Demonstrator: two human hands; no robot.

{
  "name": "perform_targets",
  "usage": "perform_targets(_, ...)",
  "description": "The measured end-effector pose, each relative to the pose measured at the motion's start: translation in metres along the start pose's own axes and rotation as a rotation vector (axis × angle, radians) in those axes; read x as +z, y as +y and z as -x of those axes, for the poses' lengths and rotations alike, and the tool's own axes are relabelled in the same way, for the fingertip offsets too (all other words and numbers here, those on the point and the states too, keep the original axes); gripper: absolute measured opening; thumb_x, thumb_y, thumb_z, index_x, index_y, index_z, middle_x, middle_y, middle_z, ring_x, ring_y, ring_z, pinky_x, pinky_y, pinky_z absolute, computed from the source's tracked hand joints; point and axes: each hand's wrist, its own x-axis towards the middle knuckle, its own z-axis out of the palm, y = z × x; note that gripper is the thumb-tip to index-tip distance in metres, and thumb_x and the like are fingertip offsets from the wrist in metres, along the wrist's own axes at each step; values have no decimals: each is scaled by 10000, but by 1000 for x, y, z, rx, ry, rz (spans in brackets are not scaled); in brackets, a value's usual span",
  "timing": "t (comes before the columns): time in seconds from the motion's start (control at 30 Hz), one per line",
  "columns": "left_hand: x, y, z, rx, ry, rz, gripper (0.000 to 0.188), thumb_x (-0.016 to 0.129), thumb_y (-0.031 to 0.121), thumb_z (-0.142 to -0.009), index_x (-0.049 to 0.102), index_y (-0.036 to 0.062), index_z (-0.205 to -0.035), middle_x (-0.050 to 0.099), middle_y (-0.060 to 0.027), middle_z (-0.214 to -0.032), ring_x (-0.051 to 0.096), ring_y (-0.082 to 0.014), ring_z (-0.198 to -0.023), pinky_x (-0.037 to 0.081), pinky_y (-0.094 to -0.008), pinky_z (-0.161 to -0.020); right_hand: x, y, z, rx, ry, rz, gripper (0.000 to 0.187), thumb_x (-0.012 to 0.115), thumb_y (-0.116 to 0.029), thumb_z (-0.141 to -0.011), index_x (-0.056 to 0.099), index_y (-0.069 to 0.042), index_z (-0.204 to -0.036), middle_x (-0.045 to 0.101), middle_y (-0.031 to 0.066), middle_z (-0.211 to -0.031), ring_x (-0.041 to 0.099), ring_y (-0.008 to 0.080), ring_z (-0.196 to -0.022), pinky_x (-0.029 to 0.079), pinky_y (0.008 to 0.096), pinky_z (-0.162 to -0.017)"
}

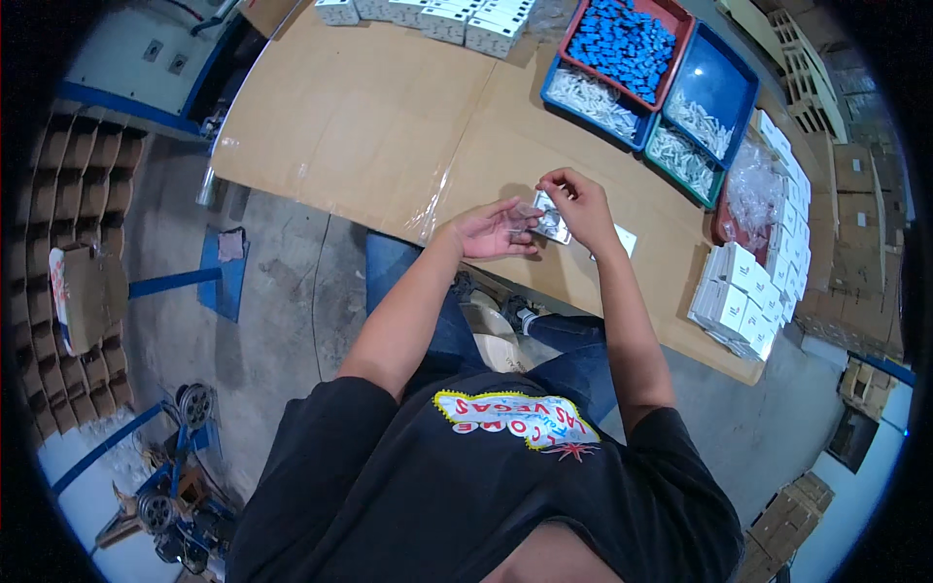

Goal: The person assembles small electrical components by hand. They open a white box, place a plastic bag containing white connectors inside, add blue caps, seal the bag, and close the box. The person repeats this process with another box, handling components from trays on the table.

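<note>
My left hand [489, 231] is palm up over the table, its fingers stretched and apart. Something clear, perhaps thin plastic, shows at its fingertips; whether they touch it is too small to tell. Close by on the right, my right hand [581, 207] has thumb and fingertips pinched together; what they hold is hidden. Beneath and between both hands lies a small white and silvery flat piece [553, 222], partly covered by the right hand. A second white flat piece [625, 241] lies beside my right wrist.
Brown cardboard [340, 121] covers the table. At the far right stand a red tray [671, 85] of blue parts and blue and green trays [721, 183] of white parts. White boxes [746, 301] are stacked along the right edge, near a clear plastic bag [753, 189]. More boxes [494, 37] line the far edge.
</note>
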Motion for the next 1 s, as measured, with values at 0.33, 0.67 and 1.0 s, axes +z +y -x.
perform_targets(0.33, 6, 2, 1, -3, 57, 26, 524, 554, 436, -1017, 590, 16, -1329, 691, -56, -1069, 596, -192, -836, 362, -523, -1172, -57, 74, -112, -20, 462, 445, 196, 670, -240, -914, 746, -128, -1055, 735, 130, -983, 711, 324, -916, 548, 425, -781)
perform_targets(0.67, 6, 2, 1, -15, 28, 1, 546, 516, 442, -1036, 567, 17, -1373, 692, -66, -1122, 619, -210, -865, 345, -530, -1181, -66, 75, -170, -13, 184, 789, 260, 673, -228, -893, 750, -200, -1139, 701, 101, -1093, 676, 330, -1042, 545, 478, -881)
perform_targets(1.0, 7, 4, -2, -35, -27, 26, 551, 516, 436, -1036, 556, 12, -1386, 680, -68, -1129, 607, -213, -884, 362, -520, -1172, -95, 101, -176, -15, 490, 269, 223, 769, -227, -866, 761, -84, -1037, 755, 138, -964, 725, 242, -866, 548, 353, -772)
